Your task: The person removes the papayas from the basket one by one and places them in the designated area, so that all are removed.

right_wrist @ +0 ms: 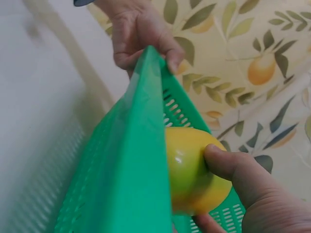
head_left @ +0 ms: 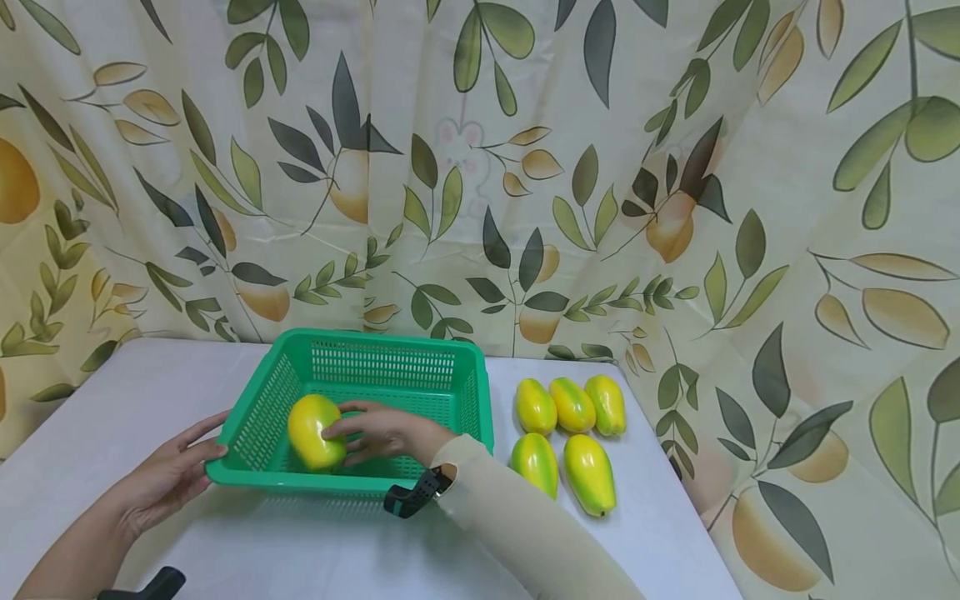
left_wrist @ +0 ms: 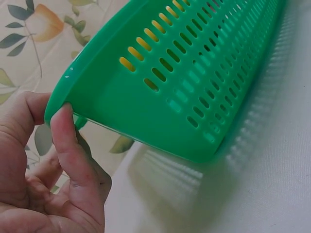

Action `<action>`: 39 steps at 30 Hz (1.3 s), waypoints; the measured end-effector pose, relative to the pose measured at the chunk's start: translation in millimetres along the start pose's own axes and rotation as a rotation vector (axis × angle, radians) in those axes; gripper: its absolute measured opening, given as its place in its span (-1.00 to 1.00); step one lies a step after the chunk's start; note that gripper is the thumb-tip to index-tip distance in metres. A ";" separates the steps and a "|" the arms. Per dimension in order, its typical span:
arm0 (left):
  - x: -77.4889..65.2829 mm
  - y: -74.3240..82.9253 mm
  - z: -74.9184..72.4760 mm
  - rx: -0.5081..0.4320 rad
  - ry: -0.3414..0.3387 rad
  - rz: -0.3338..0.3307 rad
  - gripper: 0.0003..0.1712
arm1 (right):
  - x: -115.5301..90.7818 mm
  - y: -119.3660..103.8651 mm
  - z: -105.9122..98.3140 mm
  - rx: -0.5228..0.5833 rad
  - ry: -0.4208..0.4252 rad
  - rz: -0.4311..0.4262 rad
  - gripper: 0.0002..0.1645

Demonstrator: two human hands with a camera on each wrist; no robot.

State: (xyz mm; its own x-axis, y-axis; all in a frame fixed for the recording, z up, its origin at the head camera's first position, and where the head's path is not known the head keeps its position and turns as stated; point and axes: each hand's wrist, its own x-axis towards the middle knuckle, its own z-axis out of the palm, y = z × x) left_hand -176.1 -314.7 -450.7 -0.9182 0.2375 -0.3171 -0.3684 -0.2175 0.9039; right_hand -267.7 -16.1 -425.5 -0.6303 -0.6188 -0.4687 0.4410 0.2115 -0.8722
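A green plastic basket point(head_left: 393, 342) with slotted walls stands on the table. My left hand point(head_left: 167, 477) pinches its left front corner; in the left wrist view, the thumb and fingers point(left_wrist: 65, 131) hold the rim. Inside the basket, toward the left, a yellow-green papaya point(head_left: 309, 429) is held by my right hand point(head_left: 382, 432). The right wrist view shows the thumb point(right_wrist: 226, 162) pressed on the papaya point(right_wrist: 187, 155), with fingertips partly seen beneath it. The front wall point(right_wrist: 141, 145) hides part of the fruit, and I cannot tell whether it touches the basket floor.
To the right of the basket, several more papayas point(head_left: 588, 475) lie in two rows on the white tablecloth point(head_left: 300, 550). A leaf-patterned curtain point(head_left: 480, 167) hangs behind the table. A dark object point(head_left: 146, 586) shows at the lower left near the left forearm.
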 end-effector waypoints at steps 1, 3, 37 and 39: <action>-0.3 0.3 0.3 -0.001 0.002 -0.003 -0.55 | -1.4 -0.1 -1.6 0.006 0.000 0.000 -0.23; -0.3 0.7 0.5 -0.005 -0.002 -0.001 -0.55 | -3.9 -0.2 -5.0 0.016 0.006 -0.002 -0.23; 0.7 0.1 -2.1 -0.050 -0.046 -0.021 -0.52 | -46.8 8.9 -70.0 0.056 0.146 0.016 -0.21; 0.5 0.3 -2.2 -0.053 -0.047 -0.028 -0.52 | -49.4 8.7 -71.9 0.047 0.143 0.019 -0.21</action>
State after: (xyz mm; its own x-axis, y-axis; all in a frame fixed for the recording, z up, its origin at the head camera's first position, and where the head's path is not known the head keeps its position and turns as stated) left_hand -177.0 -316.7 -451.2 -0.9001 0.2884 -0.3266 -0.4020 -0.2601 0.8779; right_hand -278.6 70.7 -420.0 -0.7046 -0.5002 -0.5034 0.4813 0.1843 -0.8569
